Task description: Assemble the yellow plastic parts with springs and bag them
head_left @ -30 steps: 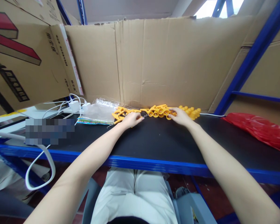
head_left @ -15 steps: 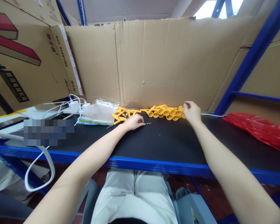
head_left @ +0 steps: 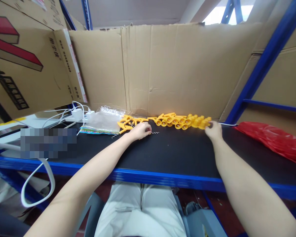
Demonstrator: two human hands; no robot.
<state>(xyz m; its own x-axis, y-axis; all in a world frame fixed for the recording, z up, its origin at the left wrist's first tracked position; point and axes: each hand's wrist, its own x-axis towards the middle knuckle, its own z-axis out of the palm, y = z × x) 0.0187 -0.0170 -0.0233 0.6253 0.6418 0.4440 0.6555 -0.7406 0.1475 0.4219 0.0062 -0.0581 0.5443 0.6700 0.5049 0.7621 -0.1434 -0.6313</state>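
My left hand (head_left: 141,131) rests on the black tabletop in a closed pinch, and a thin spiral wire (head_left: 155,132) sticks out from its fingertips. Just behind it lie yellow branch-shaped plastic pieces (head_left: 125,123). Over on the right, my right hand (head_left: 214,131) has its fingertips closed on the end one of the yellow knobbed plastic pieces (head_left: 199,121). Between the hands sit several yellow plastic cups (head_left: 178,126) in a cluster, their round openings facing me. Another small spiral wire (head_left: 114,135) lies left of my left wrist.
A clear plastic bag (head_left: 103,120) and white chargers with cables (head_left: 77,114) are at the left. A red plastic bag (head_left: 271,136) lies at the right. Cardboard (head_left: 182,72) walls the back; a blue rail (head_left: 162,178) edges the table's front.
My right hand has moved right and slightly down, uncovering the knobbed yellow pieces at the right end of the row. My left hand stays nearly in place with the spiral wire.
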